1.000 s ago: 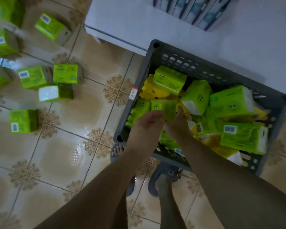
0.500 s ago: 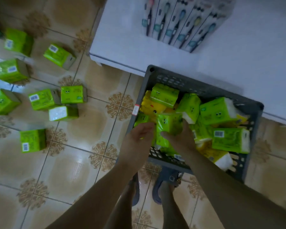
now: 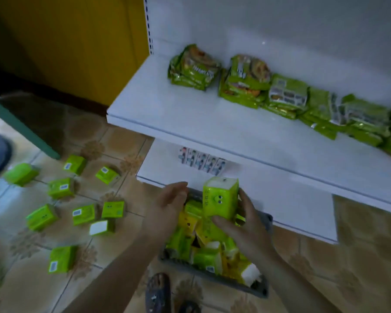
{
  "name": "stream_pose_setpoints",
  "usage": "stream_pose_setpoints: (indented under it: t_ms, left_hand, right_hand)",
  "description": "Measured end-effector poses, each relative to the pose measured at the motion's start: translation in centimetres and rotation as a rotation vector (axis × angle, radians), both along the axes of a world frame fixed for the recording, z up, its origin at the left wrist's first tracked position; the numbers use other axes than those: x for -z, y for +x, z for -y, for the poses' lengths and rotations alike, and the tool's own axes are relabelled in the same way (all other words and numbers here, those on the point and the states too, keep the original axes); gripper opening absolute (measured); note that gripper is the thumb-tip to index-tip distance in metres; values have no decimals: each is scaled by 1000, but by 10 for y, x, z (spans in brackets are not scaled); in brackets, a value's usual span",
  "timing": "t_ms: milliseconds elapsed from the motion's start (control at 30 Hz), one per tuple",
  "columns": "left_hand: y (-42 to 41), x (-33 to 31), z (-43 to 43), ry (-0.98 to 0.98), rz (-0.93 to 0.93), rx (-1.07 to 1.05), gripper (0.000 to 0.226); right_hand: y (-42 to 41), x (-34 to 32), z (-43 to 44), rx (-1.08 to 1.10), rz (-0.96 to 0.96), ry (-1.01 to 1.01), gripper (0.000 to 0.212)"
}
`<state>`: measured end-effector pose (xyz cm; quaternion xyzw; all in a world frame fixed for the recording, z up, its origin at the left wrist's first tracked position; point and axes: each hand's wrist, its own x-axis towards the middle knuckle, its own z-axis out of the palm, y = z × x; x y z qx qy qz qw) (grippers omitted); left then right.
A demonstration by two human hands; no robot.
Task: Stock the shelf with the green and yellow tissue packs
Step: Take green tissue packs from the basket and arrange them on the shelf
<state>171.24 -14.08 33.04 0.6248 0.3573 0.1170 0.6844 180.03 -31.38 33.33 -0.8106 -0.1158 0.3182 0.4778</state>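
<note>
Just above the basket point(image 3: 264, 291), green tissue pack point(image 3: 221, 199) in right hand point(image 3: 246, 229)

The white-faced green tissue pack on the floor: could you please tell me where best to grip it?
Probably from above, pinching the white-faced pack across its left and right ends: it lies flat on the tiles, and another green pack crowds its far edge.

Packs point(image 3: 207, 258) fill the basket point(image 3: 267, 220) before the shelf point(image 3: 291, 199).
</note>
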Motion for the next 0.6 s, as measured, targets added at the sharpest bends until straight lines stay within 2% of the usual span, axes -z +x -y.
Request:
stream_pose_setpoints:
  t_ms: [233,467,600]
  left_hand:
    - [-7,-166,-18,99,234,-22,22]
    - [5,-309,-61,254,523,-28,22]
    - [18,-357,-104,190,624,-62,21]
  right_hand:
    - [-4,-178,-8,-132,177,248,78]
    - [3,-333,-41,-278,550,350,78]
    - [15,-388,-72,-279,741,328,85]
